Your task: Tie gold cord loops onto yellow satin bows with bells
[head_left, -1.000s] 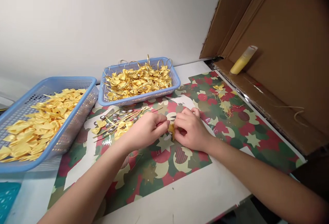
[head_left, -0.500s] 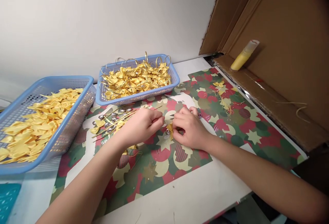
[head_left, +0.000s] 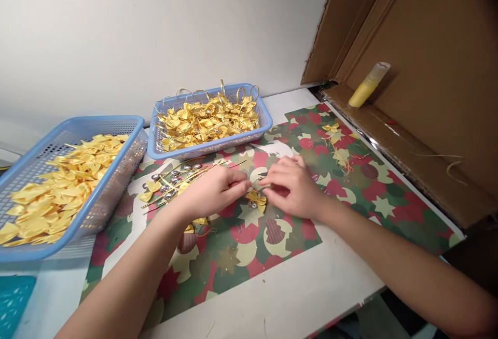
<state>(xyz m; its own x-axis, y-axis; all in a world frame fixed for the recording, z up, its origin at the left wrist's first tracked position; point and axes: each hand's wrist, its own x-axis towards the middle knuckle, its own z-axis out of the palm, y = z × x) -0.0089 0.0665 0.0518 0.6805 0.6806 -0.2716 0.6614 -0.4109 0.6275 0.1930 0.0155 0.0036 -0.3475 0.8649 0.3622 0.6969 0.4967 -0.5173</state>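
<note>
A yellow ribbon bow (head_left: 260, 199) with a small silver bell (head_left: 253, 205) lies on the patterned sheet (head_left: 237, 261) between my hands. Just above it, thumb and forefinger of my left hand (head_left: 220, 188) pinch together from the left. My right hand (head_left: 293, 186) pinches from the right, its fingertips close to the left ones. A thin gold cord seems to run between the two pinches, mostly covered by the fingers. Left of my left hand are loose gold cords (head_left: 194, 174), several silver bells (head_left: 169, 194) and another yellow bow (head_left: 150, 191).
A blue basket (head_left: 210, 150) at the back holds bows with gold cord loops. Another blue basket (head_left: 93, 201) on the left is heaped with yellow bows. A yellow tube (head_left: 365, 90) stands on the cardboard ledge at right. Thread scraps (head_left: 344, 163) lie nearby.
My right hand has lifted off the bow and turned, uncovering the bow and bell. My left hand has edged right, bringing the fingertips of both hands closer together.
</note>
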